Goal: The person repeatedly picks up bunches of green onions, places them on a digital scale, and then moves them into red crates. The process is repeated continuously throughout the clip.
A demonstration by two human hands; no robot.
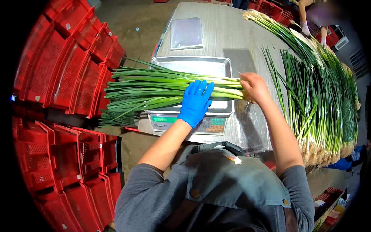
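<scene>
A bunch of green onions (pixel 154 86) lies across the metal tray (pixel 193 62) of a digital scale (pixel 216 125), its leaves hanging past the left side and its white root ends at the right. My left hand (pixel 196 101), in a blue glove, rests over the pale stalks with its fingers stretched out. At the root end is my bare right hand (pixel 253 86), its fingers curled in a pinch at the stalk tips. Whether it grips a root or something thin cannot be made out.
Red plastic crates (pixel 58 58) are stacked along the left. A pile of green onions (pixel 317 104) covers the table's right side. A stack of clear bags (pixel 186 33) lies on the table (pixel 228 27) beyond the scale. Another person's gloved hands (pixel 306 29) work at the far right.
</scene>
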